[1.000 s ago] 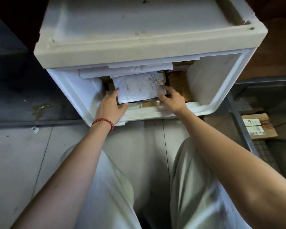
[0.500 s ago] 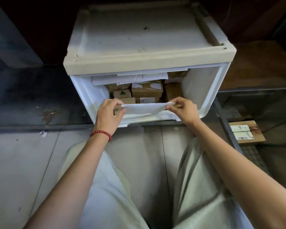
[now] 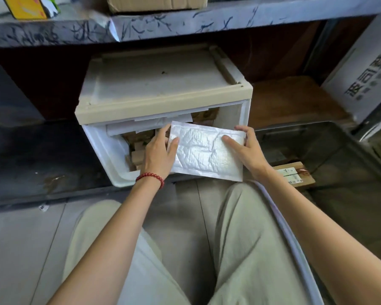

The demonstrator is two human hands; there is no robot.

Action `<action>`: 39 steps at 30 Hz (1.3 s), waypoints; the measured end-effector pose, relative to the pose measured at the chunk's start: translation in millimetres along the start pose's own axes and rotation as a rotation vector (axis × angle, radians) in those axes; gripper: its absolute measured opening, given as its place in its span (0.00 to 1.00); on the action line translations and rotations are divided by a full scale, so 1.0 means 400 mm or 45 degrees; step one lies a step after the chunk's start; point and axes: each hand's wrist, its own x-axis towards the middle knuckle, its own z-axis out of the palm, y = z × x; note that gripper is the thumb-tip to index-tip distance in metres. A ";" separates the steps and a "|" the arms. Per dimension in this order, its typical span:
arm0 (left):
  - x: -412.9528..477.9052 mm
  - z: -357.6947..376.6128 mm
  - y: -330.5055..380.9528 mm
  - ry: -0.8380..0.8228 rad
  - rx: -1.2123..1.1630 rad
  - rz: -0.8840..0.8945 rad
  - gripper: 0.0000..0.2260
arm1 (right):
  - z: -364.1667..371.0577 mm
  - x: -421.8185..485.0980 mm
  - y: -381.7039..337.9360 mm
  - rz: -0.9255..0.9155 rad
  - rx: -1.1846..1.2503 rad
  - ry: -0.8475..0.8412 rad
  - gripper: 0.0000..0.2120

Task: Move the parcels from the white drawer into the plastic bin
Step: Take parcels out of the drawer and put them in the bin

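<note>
Grey floor (image 3: 20,249) runs under a scribbled shelf (image 3: 185,25), where the white drawer (image 3: 101,155) stands open with brown boxes (image 3: 139,155) inside. I see the left hand (image 3: 158,153) pinching the left edge of a white padded parcel (image 3: 205,155), thumb on top. The right hand (image 3: 249,150) grips its right edge likewise. I read the parcel as held up before the drawer's front edge, outside the clear bin (image 3: 317,146) on the right. One labelled box (image 3: 295,175) lies at the bin's near-left corner.

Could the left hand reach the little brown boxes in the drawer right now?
Probably, but not freely: the left hand is beside the brown boxes in the open white drawer, nothing between them, yet it grips the white padded envelope with the right hand.
</note>
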 end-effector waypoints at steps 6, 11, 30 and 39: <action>0.041 0.110 0.158 -0.130 0.073 0.218 0.22 | -0.198 -0.038 -0.042 0.007 -0.402 0.051 0.15; 0.032 0.230 0.312 -0.282 0.149 0.387 0.26 | -0.361 -0.075 -0.024 0.039 -0.591 0.048 0.10; -0.017 0.475 0.290 -0.612 0.617 0.622 0.23 | -0.509 -0.170 0.556 1.029 -0.566 0.290 0.18; -0.008 0.489 0.261 -0.573 0.654 0.635 0.24 | -0.427 -0.115 0.668 1.036 -0.517 0.238 0.15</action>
